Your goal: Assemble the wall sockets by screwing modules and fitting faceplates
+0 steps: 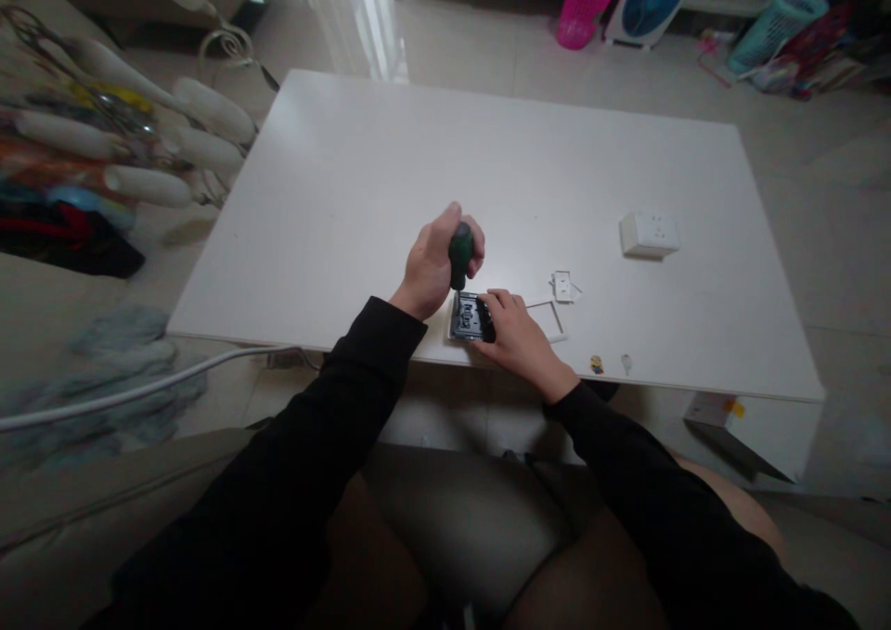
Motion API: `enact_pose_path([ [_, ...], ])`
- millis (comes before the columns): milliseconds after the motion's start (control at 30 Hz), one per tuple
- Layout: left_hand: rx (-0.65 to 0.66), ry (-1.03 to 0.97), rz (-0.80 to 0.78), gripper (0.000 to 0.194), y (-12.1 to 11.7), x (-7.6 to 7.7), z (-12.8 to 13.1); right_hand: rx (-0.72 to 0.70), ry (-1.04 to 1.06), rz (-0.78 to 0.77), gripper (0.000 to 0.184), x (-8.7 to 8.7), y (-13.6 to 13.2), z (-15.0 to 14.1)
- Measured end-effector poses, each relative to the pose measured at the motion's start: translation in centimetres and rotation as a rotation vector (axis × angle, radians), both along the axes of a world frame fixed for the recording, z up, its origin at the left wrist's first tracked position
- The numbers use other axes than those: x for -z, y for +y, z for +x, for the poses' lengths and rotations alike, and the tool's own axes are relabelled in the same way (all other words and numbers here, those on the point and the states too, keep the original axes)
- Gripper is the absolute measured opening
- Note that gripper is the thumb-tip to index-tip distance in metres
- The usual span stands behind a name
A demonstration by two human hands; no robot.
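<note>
My left hand point(437, 257) is closed round the dark green handle of a screwdriver point(460, 254), held upright with its shaft pointing down at the upper left edge of a wall socket point(468, 317). Whether the tip touches a screw is too small to tell. The socket shows a black inner face and a pale side, and lies near the table's front edge. My right hand point(511, 328) grips it from the right, fingers over the far edge and thumb at the near edge. Beside that hand lies a white frame point(549, 321), partly hidden. A small white socket cover piece point(562, 287) sits just beyond.
A white socket box point(649, 234) stands on the right of the white table point(390, 147). Near the front edge lie a small yellow piece point(597, 365) and a small clear item point(626, 364). A white cable point(174, 370) runs off the left front. An open drawer point(758, 430) juts out at lower right.
</note>
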State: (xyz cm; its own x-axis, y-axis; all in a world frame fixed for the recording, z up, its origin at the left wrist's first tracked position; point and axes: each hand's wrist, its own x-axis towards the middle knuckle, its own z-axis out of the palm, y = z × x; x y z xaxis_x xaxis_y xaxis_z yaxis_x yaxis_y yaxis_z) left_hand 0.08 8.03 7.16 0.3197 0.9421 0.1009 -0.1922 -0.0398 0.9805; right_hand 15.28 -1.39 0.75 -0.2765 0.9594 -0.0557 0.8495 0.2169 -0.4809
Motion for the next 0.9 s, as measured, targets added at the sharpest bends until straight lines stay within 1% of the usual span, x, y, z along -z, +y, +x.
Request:
enact_pose_path([
  [133,0.018,0.028,-0.006,0.068,-0.1,-0.1,-0.2,0.001,0.002,0.003,0.062,0.1,0.0,0.0],
  [300,0.169,0.053,-0.082,0.071,-0.3,0.6,-0.3,-0.003,-0.006,-0.002,0.062,-0.2,0.1,0.0],
  [367,0.193,0.046,-0.099,0.068,-0.4,0.9,-0.2,-0.007,-0.01,-0.001,0.061,-0.2,0.1,-0.1],
  [467,0.12,0.011,-0.063,0.057,-0.1,0.9,-0.2,-0.007,-0.01,0.006,0.06,-0.2,0.1,-0.1],
  [600,-0.048,0.041,0.006,0.03,1.4,1.1,-1.2,-0.011,-0.004,0.014,0.063,0.2,-0.2,0.0],
  [700,-0.16,0.199,0.028,0.018,2.7,2.0,-2.7,-0.016,-0.008,0.01,0.07,0.4,-0.4,0.3],
  [767,-0.198,0.382,0.053,0.017,3.3,2.8,-3.8,-0.003,-0.008,0.011,0.072,0.3,-0.4,0.6],
  [833,-0.203,0.587,0.076,0.016,3.5,3.5,-4.8,0.03,-0.011,0.028,0.068,0.0,-0.3,1.3],
  [900,-0.175,0.769,0.095,0.014,3.3,3.9,-5.6,0.069,-0.031,0.059,0.06,-0.3,0.1,2.4],
])
